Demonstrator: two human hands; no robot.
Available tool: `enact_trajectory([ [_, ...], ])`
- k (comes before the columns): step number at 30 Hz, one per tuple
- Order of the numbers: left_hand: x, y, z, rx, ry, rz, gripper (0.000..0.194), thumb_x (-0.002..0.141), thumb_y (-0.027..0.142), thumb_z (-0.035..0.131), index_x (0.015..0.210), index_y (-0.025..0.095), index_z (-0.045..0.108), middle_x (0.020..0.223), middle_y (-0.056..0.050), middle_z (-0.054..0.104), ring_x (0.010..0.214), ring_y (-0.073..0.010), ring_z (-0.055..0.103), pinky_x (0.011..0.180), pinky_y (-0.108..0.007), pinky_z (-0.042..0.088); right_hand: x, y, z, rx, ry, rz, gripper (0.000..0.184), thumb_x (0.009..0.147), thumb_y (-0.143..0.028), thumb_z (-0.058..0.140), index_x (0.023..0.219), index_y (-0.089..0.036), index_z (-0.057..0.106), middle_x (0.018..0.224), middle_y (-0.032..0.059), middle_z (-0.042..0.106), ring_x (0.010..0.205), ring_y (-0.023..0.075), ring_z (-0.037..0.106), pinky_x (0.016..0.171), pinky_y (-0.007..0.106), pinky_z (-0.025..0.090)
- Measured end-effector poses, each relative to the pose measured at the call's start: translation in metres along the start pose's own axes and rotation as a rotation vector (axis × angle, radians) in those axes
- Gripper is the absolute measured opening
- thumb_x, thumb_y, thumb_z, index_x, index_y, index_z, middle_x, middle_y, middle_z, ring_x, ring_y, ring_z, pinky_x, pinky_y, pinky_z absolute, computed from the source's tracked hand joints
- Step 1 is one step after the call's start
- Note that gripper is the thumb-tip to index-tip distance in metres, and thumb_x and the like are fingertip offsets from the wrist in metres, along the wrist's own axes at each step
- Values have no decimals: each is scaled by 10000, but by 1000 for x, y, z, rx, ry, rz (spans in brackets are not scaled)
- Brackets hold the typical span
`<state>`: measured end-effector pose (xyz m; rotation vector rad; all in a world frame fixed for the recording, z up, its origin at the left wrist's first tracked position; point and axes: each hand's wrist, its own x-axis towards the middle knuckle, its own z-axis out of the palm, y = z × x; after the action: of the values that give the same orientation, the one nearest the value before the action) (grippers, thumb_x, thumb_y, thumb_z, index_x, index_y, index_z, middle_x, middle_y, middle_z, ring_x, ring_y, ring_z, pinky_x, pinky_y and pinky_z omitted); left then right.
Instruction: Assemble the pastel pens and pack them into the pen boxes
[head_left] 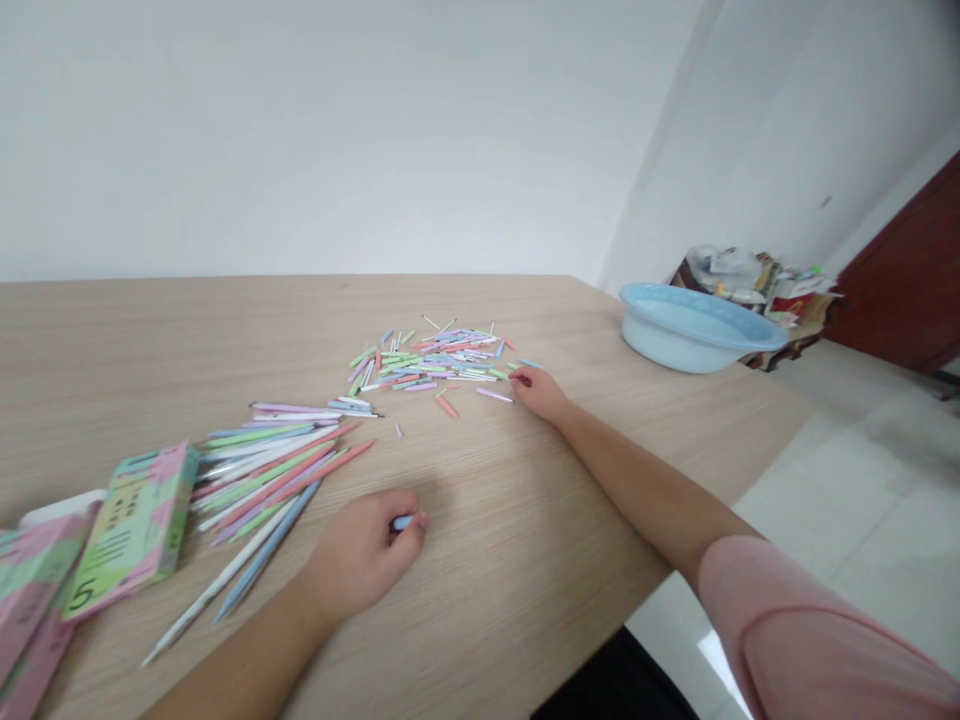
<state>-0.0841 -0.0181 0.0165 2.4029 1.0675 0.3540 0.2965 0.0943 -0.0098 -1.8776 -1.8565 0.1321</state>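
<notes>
My left hand (pixel 367 550) rests low over the table, fingers curled around a blue pen part (pixel 403 523) whose end shows by the thumb. Reaching farther out, my right hand (pixel 538 390) is at the right edge of a loose pile of pen parts (pixel 450 362) in white, green, purple, blue and coral. Its fingertips are pinched together beside a green piece; what they hold, if anything, is too small to make out. Left of my left hand lies a row of longer pens (pixel 262 470) in the same colours.
Printed pen boxes (pixel 135 530) lie at the left. A small purple tip (pixel 399 431) and a coral piece (pixel 447 405) lie apart from the pile. A light blue basin (pixel 675 345) stands at the table's right edge. Behind it is a cluttered stand (pixel 799 320); a wall borders the back.
</notes>
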Motion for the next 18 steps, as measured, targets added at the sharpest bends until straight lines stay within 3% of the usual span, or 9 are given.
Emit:
enact_trajectory([
  [11,0,-3,1,-10,3,8,382,966,457,419,684,202,453,651,-11,549,654,-188,528,612,-303,247,57,-28,-4,-224,-244,-229,232,989,-304,615,1068,-157,776,1228,134,728,1176,243,642,1034,319,446],
  [15,0,-1,0,-8,9,4,376,957,451,434,675,203,459,643,-12,550,644,-188,521,604,-303,238,67,-36,-2,-314,-343,-212,292,1008,-371,632,1201,-161,693,1277,119,681,1138,250,661,1000,449,532],
  [18,-1,-1,1,-5,5,1,373,959,454,436,683,205,470,649,-12,557,647,-190,525,605,-303,238,71,-39,-6,-363,-443,-174,366,998,-380,658,1296,-170,635,1313,118,646,1106,245,669,936,460,582],
])
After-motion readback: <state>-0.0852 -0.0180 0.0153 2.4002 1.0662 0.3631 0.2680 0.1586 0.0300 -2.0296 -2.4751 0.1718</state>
